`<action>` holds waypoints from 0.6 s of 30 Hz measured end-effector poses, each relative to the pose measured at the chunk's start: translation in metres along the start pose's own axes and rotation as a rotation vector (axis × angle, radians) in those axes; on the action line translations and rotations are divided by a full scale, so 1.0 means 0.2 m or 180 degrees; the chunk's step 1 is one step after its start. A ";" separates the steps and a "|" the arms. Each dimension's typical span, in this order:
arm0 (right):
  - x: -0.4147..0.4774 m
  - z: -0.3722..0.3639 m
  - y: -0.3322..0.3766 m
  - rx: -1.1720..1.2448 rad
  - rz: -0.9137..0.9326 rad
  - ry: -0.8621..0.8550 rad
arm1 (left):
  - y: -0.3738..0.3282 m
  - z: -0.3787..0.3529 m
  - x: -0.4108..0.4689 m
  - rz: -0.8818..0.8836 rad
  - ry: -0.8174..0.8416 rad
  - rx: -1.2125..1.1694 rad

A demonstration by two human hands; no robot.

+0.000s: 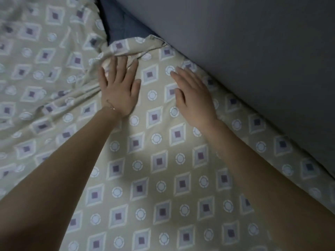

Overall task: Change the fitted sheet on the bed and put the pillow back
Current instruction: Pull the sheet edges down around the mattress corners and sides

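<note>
Left grip (119,91) and right grip (194,98), both released, rest flat on the beige diamond-printed fitted sheet (163,178) beside the grey wall (253,51), seemingly smoothing toward its unfitted corner (137,46).

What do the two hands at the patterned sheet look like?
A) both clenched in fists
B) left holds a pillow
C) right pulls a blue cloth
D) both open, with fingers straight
D: the left hand and the right hand both show straight fingers, palms toward the patterned sheet.

beige diamond-print cloth sheet (155,178) looking matt, creasing; dark blue fabric (119,28) showing woven texture; grey wall (253,42) looking smooth, matt.
</note>
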State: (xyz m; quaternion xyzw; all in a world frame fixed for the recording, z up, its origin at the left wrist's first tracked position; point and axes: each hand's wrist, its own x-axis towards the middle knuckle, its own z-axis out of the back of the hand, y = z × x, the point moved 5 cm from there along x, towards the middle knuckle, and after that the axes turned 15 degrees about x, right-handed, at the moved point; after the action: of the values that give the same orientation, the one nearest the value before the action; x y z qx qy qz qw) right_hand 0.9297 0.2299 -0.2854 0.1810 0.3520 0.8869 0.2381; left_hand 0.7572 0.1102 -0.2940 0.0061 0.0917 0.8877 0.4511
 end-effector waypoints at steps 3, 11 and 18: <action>0.22 -0.12 0.06 -0.0024 -0.0040 0.0067 | 0.06 -0.02 0.18 -0.0062 -0.0016 -0.0025; 0.63 -0.31 0.07 -0.0172 0.0094 0.0010 | 0.21 -0.07 0.35 -0.0620 -0.1026 -0.0551; 0.57 -0.36 0.06 -0.0586 0.0178 -0.0280 | 0.21 -0.04 0.32 -0.0543 -0.1051 -0.0859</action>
State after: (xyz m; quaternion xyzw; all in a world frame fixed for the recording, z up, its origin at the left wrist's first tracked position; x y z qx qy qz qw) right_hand 0.7982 0.2456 -0.3076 0.2069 0.2530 0.9130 0.2442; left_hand 0.6851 0.1373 -0.2998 0.0832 -0.1027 0.8376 0.5301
